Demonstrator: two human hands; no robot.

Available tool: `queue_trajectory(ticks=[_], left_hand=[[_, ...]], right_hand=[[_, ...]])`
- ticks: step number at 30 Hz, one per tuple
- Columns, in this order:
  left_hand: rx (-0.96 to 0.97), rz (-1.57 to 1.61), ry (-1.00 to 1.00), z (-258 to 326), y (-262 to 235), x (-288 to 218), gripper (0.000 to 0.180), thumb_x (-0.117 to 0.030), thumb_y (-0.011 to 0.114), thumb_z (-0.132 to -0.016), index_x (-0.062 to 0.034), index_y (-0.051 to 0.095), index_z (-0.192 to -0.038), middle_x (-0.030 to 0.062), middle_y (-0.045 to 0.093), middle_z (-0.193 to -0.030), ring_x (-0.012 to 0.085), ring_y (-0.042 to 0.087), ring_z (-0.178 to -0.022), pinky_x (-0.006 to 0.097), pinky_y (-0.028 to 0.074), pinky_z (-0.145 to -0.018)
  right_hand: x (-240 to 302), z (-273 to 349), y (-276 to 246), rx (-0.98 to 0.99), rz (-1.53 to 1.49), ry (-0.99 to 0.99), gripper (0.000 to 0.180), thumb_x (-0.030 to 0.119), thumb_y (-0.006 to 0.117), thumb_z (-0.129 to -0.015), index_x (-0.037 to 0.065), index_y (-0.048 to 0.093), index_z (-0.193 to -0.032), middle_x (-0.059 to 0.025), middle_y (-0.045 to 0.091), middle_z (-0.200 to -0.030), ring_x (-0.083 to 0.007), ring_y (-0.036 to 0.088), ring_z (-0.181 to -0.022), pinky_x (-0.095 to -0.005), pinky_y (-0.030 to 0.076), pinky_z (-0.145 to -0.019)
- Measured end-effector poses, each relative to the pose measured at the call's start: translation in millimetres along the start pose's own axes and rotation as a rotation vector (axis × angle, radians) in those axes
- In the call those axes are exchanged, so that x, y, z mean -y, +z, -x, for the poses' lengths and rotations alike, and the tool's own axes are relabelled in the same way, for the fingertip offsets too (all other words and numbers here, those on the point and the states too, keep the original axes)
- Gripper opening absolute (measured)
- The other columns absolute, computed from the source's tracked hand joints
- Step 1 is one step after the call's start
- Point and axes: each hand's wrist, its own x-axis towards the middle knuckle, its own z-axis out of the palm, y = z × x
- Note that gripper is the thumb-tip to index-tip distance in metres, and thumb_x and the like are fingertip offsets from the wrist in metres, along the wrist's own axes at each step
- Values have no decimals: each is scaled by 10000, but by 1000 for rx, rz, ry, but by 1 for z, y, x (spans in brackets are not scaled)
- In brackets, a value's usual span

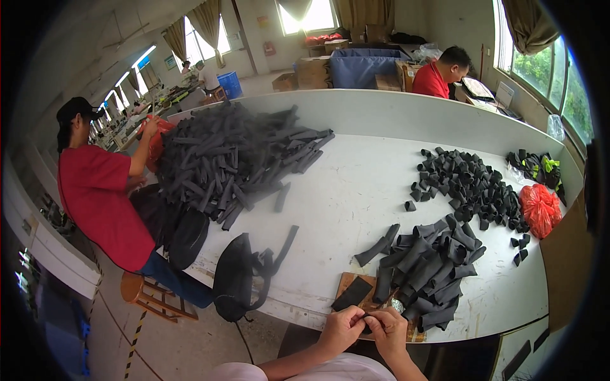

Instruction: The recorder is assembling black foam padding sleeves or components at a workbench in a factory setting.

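Observation:
At the table's near edge my left hand [344, 327] and my right hand [388, 329] meet, fingers pinched together on a small black fabric piece [366, 321]. Most of that piece is hidden by my fingers. Just beyond my hands a brown board [345, 280] lies on the table, with a flat dark fabric strip [352, 294] on it. Beside my right hand rises a heap of dark grey fabric tubes [438, 261], some lying over the board. A shiny silvery item [397, 305] shows at the heap's near side.
The white table [368, 184] also bears a pile of short black tubes [473, 187], a red plastic bag [540, 211] and a large pile of long dark strips [222, 155]. A black bag [236, 276] sits at the left edge. A co-worker in red [105, 190] stands left.

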Motion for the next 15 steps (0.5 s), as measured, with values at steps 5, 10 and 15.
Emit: queue_trajectory(ticks=[5,10,15], left_hand=[[-144,-127,199,-2,-2,0,146,-19,647,-698,2,554,-808,81,566,-673,108,534,-526,241,427,-474],[-153,-151,334,-8,-6,-15,149,18,609,-676,-18,558,-812,100,564,-680,214,562,-520,272,437,-463],[-280,-227,332,-5,2,-3,164,17,598,-684,-22,571,-841,98,582,-673,202,564,-507,266,440,-466]], right_hand=[[21,-3,-2,13,2,73,181,129,691,-688,-21,609,-748,-85,536,-650,-159,500,-536,-261,395,-490],[15,-10,-2,-65,82,-170,98,30,649,-679,-3,592,-752,-85,515,-617,-184,505,-527,-274,379,-468],[10,-9,15,-172,209,-199,70,-19,607,-671,0,584,-735,-90,518,-625,-191,512,-509,-275,393,-453]])
